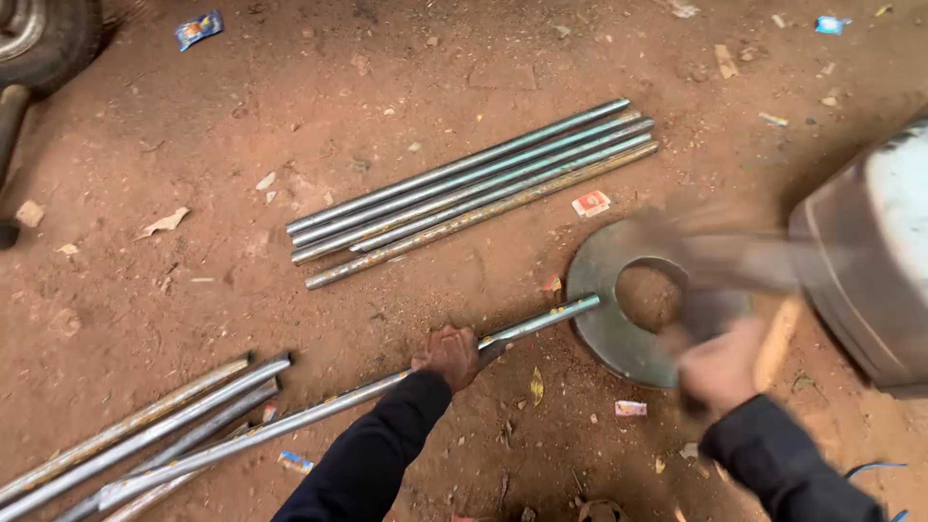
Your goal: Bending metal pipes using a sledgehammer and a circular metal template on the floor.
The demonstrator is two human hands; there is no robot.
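My left hand [449, 355] presses down on a long grey metal rod [319, 406] that lies on the red dirt, its far end resting on the rim of a flat metal ring plate [599, 329]. My right hand [723, 365] grips the wooden handle of a hammer [715, 261]. The hammer is a motion blur above the ring plate, near the rod's tip. Both arms wear dark sleeves.
Several rods [474, 188] lie side by side on the ground beyond the ring. Another heap of rods [145, 435] sits at the lower left. A grey metal container [870, 251] stands at the right, a tyre [43, 39] at the top left. Litter scraps dot the dirt.
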